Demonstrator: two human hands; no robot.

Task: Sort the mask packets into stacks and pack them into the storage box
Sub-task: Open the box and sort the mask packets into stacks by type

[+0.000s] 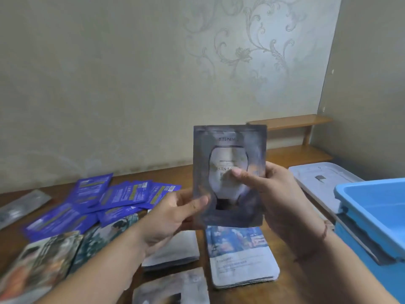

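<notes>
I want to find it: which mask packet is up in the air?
The grey packet, held upright by both hands; all the other packets lie flat on the table.

Two bare forearms are seen, with no sleeves in view on either. The left hand (pixel 173 212) is bare; no ring or band can be made out on it. A thin reddish-brown string bracelet (pixel 324 232) is worn around the wrist of the right hand (pixel 271 194). The nails on the fingers (pixel 238 172) are short and unpainted, though the picture is blurred.
</notes>
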